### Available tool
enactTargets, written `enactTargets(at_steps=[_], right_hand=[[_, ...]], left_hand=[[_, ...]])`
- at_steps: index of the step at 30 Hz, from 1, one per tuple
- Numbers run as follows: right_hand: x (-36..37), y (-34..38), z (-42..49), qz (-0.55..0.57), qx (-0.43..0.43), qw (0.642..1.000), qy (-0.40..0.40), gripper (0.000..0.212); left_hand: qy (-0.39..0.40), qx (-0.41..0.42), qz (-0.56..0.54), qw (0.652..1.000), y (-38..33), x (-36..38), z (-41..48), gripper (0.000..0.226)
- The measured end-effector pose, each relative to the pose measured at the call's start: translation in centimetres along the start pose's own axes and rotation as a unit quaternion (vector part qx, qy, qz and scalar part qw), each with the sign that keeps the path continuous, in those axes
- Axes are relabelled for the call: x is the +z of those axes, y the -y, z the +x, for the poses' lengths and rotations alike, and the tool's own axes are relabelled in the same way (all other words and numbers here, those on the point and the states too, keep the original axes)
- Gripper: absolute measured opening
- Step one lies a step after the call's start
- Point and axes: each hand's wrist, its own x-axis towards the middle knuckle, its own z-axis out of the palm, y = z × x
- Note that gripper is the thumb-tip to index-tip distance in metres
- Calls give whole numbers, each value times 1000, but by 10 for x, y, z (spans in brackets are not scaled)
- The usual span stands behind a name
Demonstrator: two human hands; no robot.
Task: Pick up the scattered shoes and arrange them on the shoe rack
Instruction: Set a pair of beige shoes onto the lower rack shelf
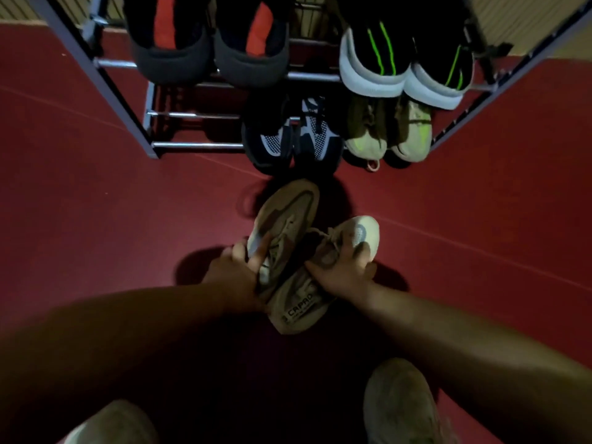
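Two beige sneakers are held close together above the red floor in front of the shoe rack (192,144). My left hand (238,269) grips the left beige sneaker (286,213), whose toe points toward the rack. My right hand (344,267) grips the right beige sneaker (360,233) over its laces; its heel part with printed lettering (298,310) points back toward me. The rack's upper shelf carries a dark pair with red insoles (211,52) and a black pair with green stripes (407,65). The lower bars hold a black and grey pair (293,139) and an olive pair (389,133).
The left part of the lower bars (192,116) carries no shoes. Red floor (96,203) spreads on both sides of the rack. Near the bottom edge are the two pale shoes on my own feet, left (112,424) and right (400,402).
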Motion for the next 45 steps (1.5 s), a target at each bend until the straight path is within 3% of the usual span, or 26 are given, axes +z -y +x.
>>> enactTargets(at_steps=[3, 7, 10, 12, 14, 17, 21, 24, 27, 30, 35, 39, 45], right_hand=[[1, 9, 1, 23, -13, 1000, 11, 99], [2, 18, 12, 15, -84, 996, -6, 94], [10, 26, 19, -63, -182, 981, -32, 98], [11, 28, 16, -47, -213, 973, -69, 98], [18, 28, 6, -14, -187, 978, -89, 103], [33, 23, -10, -12, -80, 996, -36, 115], [36, 22, -16, -37, -43, 998, -19, 110], [34, 20, -17, 14, -56, 997, -41, 102], [24, 15, -20, 60, -78, 993, -71, 98], [12, 8, -23, 120, -65, 985, -109, 92], [-8, -8, -27, 156, -114, 965, -177, 90], [-24, -11, -29, 111, -171, 957, -206, 86], [-32, 14, -21, 62, -247, 944, -209, 88]], left_hand=[[-2, 26, 23, 999, 10, -1, 3, 119], [-69, 27, 50, 996, 25, 1, 3, 93], [-82, -12, 86, 993, 51, -1, -6, 111], [-75, -36, 92, 992, 69, 0, -14, 118], [-69, -51, 77, 993, 81, 2, -22, 118], [-64, -60, 41, 995, 74, 6, -22, 117], [-92, -92, 33, 991, 61, 6, -7, 102], [-111, -68, 49, 990, 68, 4, -7, 87], [-149, -32, 63, 986, 77, 3, -13, 89], [-241, 72, 82, 964, 84, 12, -22, 85], [-285, 148, 36, 946, 76, 23, -33, 68], [-299, 141, 14, 944, 71, 19, -33, 65], [-317, 88, -39, 944, 69, 0, -33, 79]])
